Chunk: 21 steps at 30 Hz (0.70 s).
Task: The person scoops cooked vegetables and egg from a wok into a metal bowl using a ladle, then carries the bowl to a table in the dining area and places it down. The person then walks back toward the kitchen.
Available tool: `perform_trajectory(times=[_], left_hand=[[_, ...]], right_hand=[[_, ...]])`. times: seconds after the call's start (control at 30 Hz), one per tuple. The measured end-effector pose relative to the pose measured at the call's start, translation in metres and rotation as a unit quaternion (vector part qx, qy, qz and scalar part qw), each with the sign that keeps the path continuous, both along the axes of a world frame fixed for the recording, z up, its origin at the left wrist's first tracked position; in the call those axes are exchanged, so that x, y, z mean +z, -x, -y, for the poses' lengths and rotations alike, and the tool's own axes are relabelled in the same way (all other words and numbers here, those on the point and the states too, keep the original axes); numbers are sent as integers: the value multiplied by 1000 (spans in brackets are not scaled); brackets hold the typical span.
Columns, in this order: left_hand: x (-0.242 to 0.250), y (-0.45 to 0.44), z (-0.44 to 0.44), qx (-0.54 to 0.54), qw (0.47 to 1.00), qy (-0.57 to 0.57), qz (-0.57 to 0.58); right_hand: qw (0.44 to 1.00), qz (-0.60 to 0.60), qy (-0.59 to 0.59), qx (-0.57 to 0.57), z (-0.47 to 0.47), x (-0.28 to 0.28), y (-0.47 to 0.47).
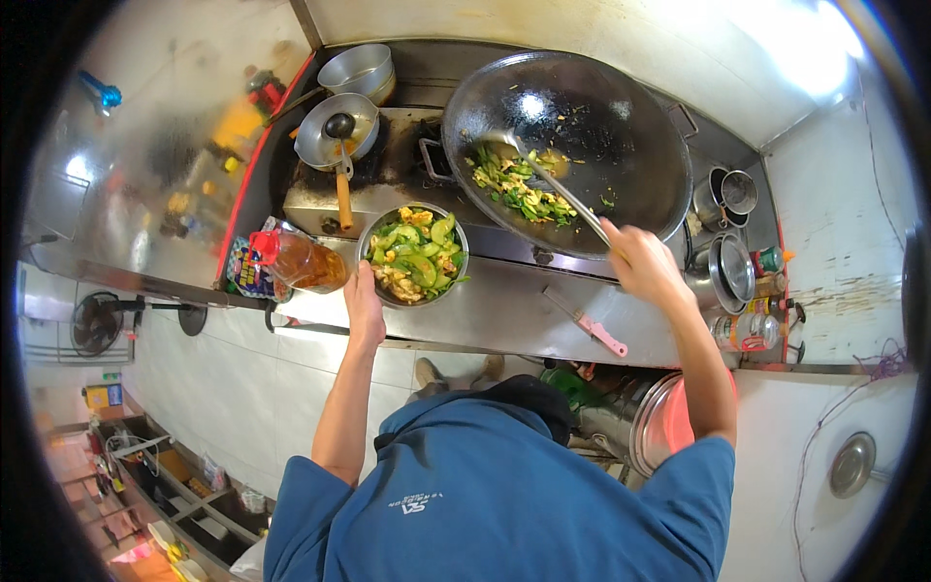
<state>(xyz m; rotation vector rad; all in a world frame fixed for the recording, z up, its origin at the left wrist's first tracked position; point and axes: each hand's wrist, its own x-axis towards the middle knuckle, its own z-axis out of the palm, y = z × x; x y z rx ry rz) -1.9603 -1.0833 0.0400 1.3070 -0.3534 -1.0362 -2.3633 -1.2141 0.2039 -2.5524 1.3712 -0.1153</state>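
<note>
My left hand (pixel 365 309) is at the left rim of a round metal bowl (pixel 466 247), its fingers along the side. Sliced green vegetable and scrambled egg (pixel 414 254) fill the bowl, which is at the counter's inner edge. In my right hand (pixel 646 263) is the handle of a long metal wok utensil (pixel 560 190); its blurred head lies inside the large dark wok (pixel 618 145), so I cannot tell ladle from spatula. More green pieces and egg (pixel 527 190) are gathered in the wok's lower left.
A pink-handled knife (pixel 600 335) lies on the steel counter (pixel 509 305). Left are an oil bottle with red cap (pixel 309 262) and a pan (pixel 313 142) holding a wooden-handled ladle (pixel 343 193). Metal pots (pixel 716 273) and several bottles (pixel 749 331) stand right.
</note>
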Motion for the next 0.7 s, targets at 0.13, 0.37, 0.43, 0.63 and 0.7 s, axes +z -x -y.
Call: perform_trajectory(times=[0.13,0.37,0.43,0.63,0.7], left_hand=[[-18,4,-2,-2,999,-32,-25],[-28,14,4,-32,997,-74,-6],[-28,18,6,-26,998,-50,28],[-30,19,17,-28,990,-43,135],[-31,21,20,-36,973,-51,220]], right_hand=[[998,-7,-33,-52,-58,47,31],[989,17,21,-148,-33,9,22],[988,3,-4,-155,-18,1,10],[984,12,-93,-150,-31,15,-27],[982,52,-125,-130,-52,31,-32]])
